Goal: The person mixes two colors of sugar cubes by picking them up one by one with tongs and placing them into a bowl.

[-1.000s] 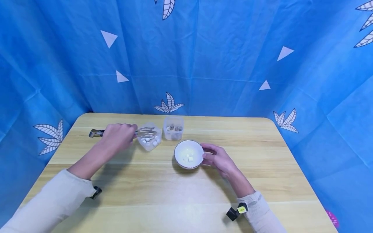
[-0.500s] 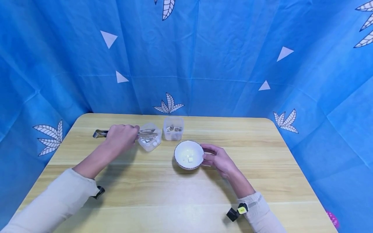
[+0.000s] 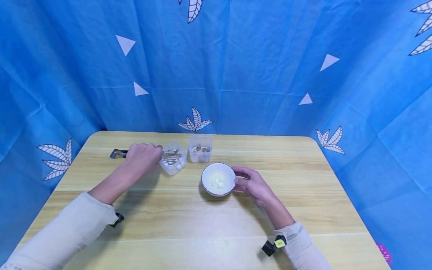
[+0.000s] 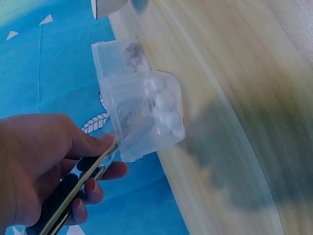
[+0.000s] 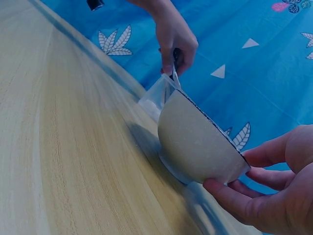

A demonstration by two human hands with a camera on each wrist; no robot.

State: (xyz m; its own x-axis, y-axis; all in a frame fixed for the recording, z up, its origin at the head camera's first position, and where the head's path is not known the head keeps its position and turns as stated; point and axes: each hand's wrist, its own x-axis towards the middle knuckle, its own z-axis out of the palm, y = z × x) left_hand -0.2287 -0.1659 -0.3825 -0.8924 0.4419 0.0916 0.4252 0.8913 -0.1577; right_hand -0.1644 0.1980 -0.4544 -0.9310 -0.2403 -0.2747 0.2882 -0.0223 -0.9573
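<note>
Off-white long sleeves (image 3: 71, 228), ribbed right cuff (image 3: 295, 234), black wrist cameras (image 3: 269, 248), small yellow label (image 3: 279, 243)

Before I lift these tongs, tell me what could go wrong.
The tongs in your left hand reach into the tub of white pieces; no hand holds that tub, so it might slide or tip. The second tub stands close by and could get bumped. Your right hand holds the bowl at one side only, so a nudge may tilt it.

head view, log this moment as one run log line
left hand: grips tongs, tips at container of white pieces | right hand: holds bowl | bowl: white cube inside
</note>
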